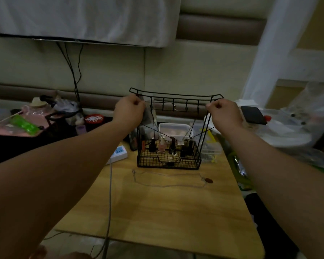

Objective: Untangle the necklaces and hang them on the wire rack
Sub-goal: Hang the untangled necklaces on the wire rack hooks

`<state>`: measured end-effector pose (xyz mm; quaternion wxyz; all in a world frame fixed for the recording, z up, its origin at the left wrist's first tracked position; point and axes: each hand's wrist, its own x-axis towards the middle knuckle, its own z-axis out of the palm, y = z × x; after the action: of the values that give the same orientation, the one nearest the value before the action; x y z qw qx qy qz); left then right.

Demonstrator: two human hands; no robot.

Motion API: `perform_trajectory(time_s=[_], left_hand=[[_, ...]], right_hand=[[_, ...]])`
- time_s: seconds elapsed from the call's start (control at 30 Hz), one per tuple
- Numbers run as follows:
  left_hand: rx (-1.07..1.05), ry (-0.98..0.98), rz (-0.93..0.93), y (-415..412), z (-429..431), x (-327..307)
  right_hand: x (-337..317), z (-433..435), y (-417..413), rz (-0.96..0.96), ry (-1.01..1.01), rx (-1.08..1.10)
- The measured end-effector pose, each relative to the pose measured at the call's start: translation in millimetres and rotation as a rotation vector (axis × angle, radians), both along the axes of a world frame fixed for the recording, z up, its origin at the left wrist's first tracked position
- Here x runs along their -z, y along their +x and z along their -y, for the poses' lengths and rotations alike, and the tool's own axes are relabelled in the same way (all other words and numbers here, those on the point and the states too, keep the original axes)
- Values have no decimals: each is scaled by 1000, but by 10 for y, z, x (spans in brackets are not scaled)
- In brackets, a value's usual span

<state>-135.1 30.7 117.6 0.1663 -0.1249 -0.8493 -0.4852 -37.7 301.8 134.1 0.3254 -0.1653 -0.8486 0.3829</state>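
The person holds a dark cord necklace spread in front of the black wire rack. The left hand is at the rack's upper left corner and the right hand at its upper right. Both sets of fingers are curled tight, apparently pinching the cord's ends, though the pinch itself is too dim to make out. The cord sags in a loop before the rack's lower basket.

The step in hand looks like hanging this necklace. To do it well, the person should keep the cord taut, lift it above the row of hooks under the top bar and lower it onto one hook. The loop should stay clear of the nail polish bottles in the basket, where it could snag.

A second necklace with a brown oval pendant lies loose on the wooden table just before the rack, not yet hung. A power strip and its grey cable sit to the left, and a phone to the right.
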Motion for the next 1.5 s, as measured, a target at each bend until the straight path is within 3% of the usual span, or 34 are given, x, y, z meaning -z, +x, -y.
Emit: perform_trajectory(time_s=[0.67,0.83,0.9,1.0,1.13,1.4,1.5], left_hand=[[-28,-184,-64,-198,-179,602],[-50,-184,31,-168,-159,749],[-26,-76,110,-154,-188,789],[70,260,240,-130,-262,790],[148,530,262,-127,-317,701],[135,468,260,-137,-311,720],[109,333,287,-63,-309,808]], right_hand=[[771,214,-277,20,99,15],[878,247,-246,84,77,-7],[916,269,-266,108,-67,-74],[880,373,-276,92,-406,-154],[806,415,-330,10,-554,-157],[854,408,-300,-16,-627,-143],[953,408,-266,71,-515,-109]])
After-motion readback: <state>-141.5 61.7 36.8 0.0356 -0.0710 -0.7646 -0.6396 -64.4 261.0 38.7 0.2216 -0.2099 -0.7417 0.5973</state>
